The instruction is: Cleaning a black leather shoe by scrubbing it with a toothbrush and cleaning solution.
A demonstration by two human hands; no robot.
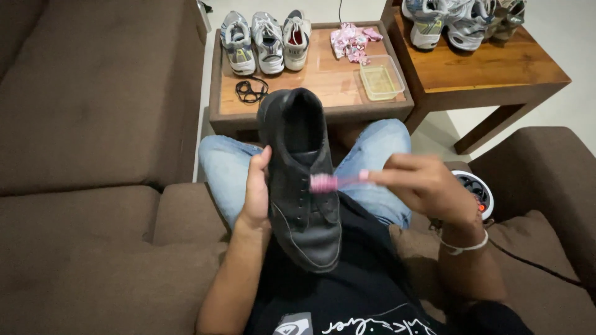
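A brown sofa (93,186) fills most of the view, and a person in blue jeans and a black shirt is seated on it. Beyond the knees a low wooden table (323,80) is seen, and a second wooden table (490,68) stands to its right with pale sneakers (459,22) on it. On the low table three grey-and-white sneakers (267,40) are lined up at the far left, with black laces (251,91) in front of them, a pink crumpled cloth (352,40) near the far edge and a clear plastic tub (381,79) at the right. A black shoe (302,180) is held up over the lap, toe toward the person, gripped along its side by the left hand (256,192). A pink toothbrush (335,181) is pinched in the right hand (425,186), its bristles touching the shoe's lace area.
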